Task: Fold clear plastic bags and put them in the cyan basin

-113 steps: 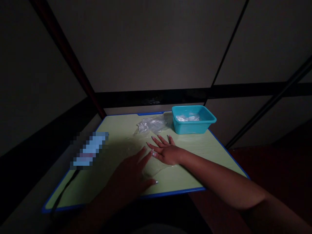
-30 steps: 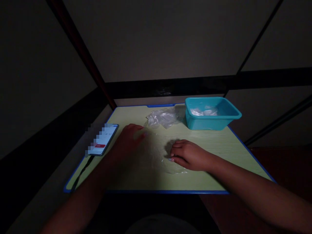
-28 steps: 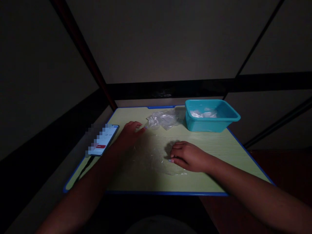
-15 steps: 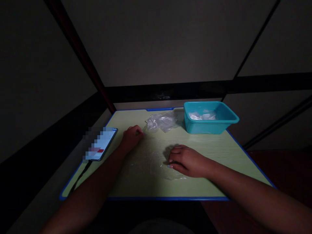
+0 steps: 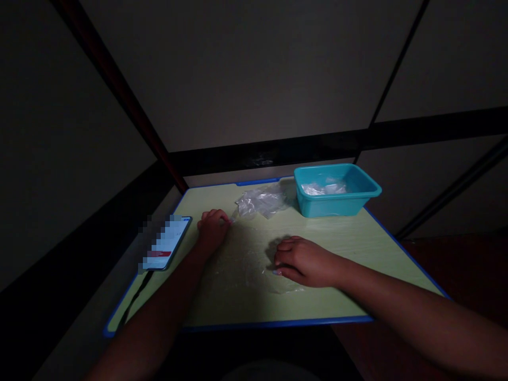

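Note:
A thin clear plastic bag (image 5: pixel 254 272) lies spread flat on the pale, blue-edged table (image 5: pixel 357 248), its outline hard to see in the dim light. At the bag's far left, my left hand (image 5: pixel 212 230) has thumb and forefinger pinched together on its edge. My right hand (image 5: pixel 305 262) rests over the bag's right side, fingers curled in and thumb near them, closed on the film. Just beyond my left hand is a crumpled pile of clear plastic bags (image 5: pixel 262 201).
A turquoise plastic basin (image 5: pixel 337 206) with more clear plastic inside stands at the table's back right. Along the left edge lies a phone (image 5: pixel 170 243), its screen lit and partly pixelated, with a black cord (image 5: pixel 137 296). A wall panel (image 5: pixel 257 79) rises behind the table.
My left hand has shifted slightly left and toward me, with thumb and forefinger still pinched. The right hand stays in place. The camera view has tilted a little.

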Motion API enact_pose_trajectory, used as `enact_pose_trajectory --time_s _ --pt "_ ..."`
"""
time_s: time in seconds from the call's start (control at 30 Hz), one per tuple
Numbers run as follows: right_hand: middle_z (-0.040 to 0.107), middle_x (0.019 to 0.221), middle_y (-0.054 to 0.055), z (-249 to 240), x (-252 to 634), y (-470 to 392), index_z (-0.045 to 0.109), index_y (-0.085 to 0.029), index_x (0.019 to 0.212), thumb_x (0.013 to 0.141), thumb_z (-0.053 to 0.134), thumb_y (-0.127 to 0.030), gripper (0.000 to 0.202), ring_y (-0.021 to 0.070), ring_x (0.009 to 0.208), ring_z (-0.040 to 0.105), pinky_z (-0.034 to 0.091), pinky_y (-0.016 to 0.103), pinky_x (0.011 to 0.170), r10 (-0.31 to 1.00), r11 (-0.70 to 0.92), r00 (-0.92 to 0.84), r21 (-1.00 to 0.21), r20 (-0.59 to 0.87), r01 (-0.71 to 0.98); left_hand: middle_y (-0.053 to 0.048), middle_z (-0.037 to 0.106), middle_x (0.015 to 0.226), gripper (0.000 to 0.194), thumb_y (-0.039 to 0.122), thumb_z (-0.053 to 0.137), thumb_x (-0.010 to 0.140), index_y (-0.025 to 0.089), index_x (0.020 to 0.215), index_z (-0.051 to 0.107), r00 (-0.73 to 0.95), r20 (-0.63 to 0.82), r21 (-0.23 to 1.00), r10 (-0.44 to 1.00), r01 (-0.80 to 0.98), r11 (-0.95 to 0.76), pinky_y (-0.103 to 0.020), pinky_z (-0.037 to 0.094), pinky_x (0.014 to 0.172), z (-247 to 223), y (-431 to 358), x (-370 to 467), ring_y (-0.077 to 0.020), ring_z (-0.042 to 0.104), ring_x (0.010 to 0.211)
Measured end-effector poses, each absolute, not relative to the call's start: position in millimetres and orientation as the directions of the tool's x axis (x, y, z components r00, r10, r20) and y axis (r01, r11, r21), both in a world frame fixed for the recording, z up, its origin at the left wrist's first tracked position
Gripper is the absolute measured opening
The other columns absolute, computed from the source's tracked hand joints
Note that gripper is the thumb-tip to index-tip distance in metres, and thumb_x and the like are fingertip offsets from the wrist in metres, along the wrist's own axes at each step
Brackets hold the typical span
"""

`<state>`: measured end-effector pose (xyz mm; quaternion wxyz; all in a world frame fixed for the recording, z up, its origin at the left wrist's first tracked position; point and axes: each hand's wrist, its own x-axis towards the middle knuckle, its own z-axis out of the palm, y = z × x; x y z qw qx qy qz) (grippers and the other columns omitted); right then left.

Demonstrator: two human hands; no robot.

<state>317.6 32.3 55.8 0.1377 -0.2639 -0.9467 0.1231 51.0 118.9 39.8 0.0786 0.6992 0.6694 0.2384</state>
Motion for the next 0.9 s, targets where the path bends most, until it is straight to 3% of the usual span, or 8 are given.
enact_pose_trajectory --time_s 0.23,0.4,0.5,0.67,0.9 --pt "0.063 0.081 0.007 57 319 33 0.065 -0.015 0.088 0.093 0.051 -0.033 0.023 0.0200 0.080 0.057 0.041 0.034 0.077 0.531 0.835 -0.826 -0.282 0.189 0.473 -0.001 0.068 0.085 0.014 0.031 0.048 0.078 0.022 0.078 0.058 0.138 0.160 0.584 0.977 0.785 -0.206 -0.030 0.049 0.075 61 100 42 -0.0190 0.063 0.083" --pt "0.064 0.082 0.008 58 318 33 0.065 -0.015 0.089 0.093 0.051 -0.033 0.023 0.0204 0.082 0.058 0.041 0.034 0.077 0.537 0.833 -0.823 -0.270 0.185 0.483 0.001 0.064 0.073 0.014 0.034 0.054 0.072 0.021 0.073 0.060 0.364 -0.023 0.680 0.931 0.689 -0.252 -0.028 0.046 0.065 65 92 30 -0.0187 0.061 0.073" --pt "0.064 0.083 0.007 58 318 33 0.065 -0.015 0.089 0.093 0.052 -0.033 0.023 0.0201 0.081 0.058 0.042 0.034 0.077 0.543 0.829 -0.819 -0.273 0.187 0.487 0.002 0.061 0.069 0.015 0.035 0.057 0.071 0.021 0.070 0.061 0.452 -0.117 0.673 0.884 0.691 -0.264 -0.028 0.043 0.063 66 91 25 -0.0179 0.057 0.069" --pt "0.065 0.082 0.007 57 319 33 0.066 -0.016 0.090 0.095 0.048 -0.033 0.025 0.0201 0.080 0.059 0.041 0.034 0.077 0.531 0.835 -0.823 -0.289 0.203 0.467 0.001 0.061 0.073 0.017 0.037 0.056 0.074 0.021 0.070 0.061 0.435 -0.048 0.648 0.899 0.698 -0.303 -0.028 0.043 0.067 74 88 23 -0.0180 0.057 0.073" --pt "0.063 0.078 0.006 56 320 33 0.065 -0.016 0.086 0.096 0.044 -0.033 0.029 0.0190 0.076 0.057 0.042 0.034 0.076 0.515 0.844 -0.824 -0.304 0.236 0.441 0.000 0.062 0.075 0.018 0.038 0.059 0.074 0.021 0.070 0.062 0.545 -0.156 0.635 0.824 0.694 -0.339 -0.029 0.045 0.067 74 83 21 -0.0178 0.058 0.072"
